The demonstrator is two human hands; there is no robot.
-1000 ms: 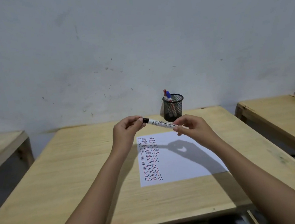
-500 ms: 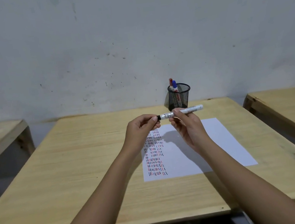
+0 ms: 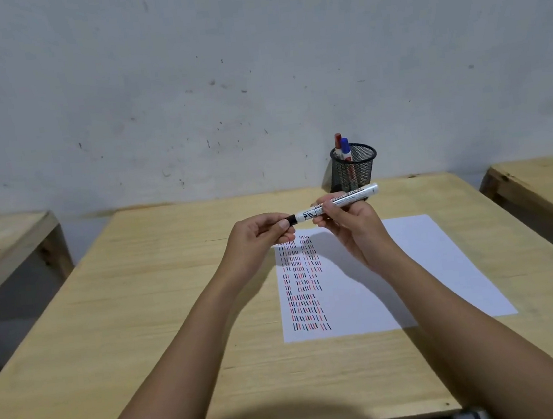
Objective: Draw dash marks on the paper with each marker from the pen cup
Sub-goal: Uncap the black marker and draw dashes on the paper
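Two hands hold one marker (image 3: 336, 203) level above the paper (image 3: 412, 262): left hand (image 3: 254, 242) pinches its black cap (image 3: 291, 220), right hand (image 3: 349, 225) pinches the white barrel. Two more markers (image 3: 344, 148) stand in the cup (image 3: 355, 169) behind.

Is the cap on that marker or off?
On. The black cap sits against the white marker barrel, pinched by the left hand; no tip shows.
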